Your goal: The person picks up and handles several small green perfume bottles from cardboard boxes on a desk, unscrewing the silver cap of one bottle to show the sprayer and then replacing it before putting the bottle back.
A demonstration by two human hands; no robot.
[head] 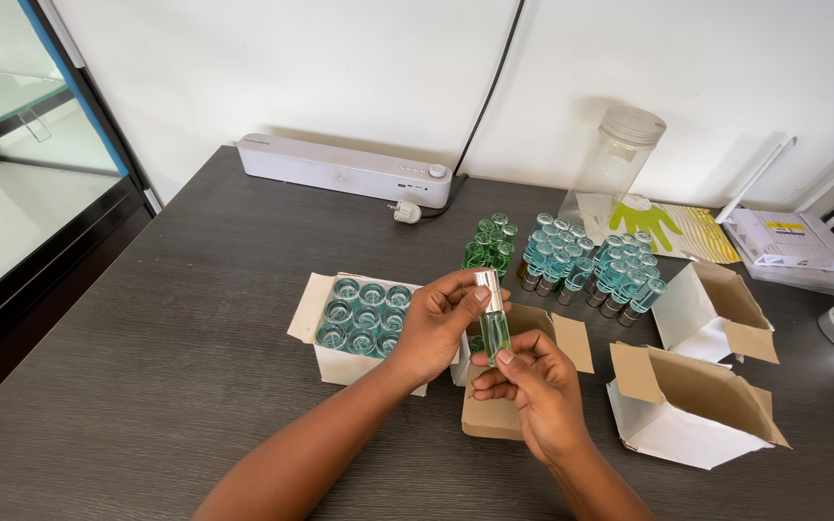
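Above the middle of the dark wooden desk (147, 367), both hands hold one small glass vial (492, 314) with pale green liquid and a silver cap. The vial stands almost upright, its long axis vertical with a slight lean; the cap points up and away from the person, and the glass bottom points down. The left hand (431, 328) grasps the capped upper end between thumb and fingers, and the right hand (533, 386) pinches the lower end from below.

Just under the hands lies an open brown cardboard box (494, 410). To the left of it stands an open white box (340, 359) filled with blue-capped vials (364, 314), seen from above. Behind the hands, three groups of vials stand on the desk: a green group (490, 241) and two bluish groups (554, 256) (625, 275). On the right lie two empty open boxes (707, 309) (687, 410). Farther back a clear plastic jar (620, 159) stands, and a long white device (345, 169) lies near the wall.
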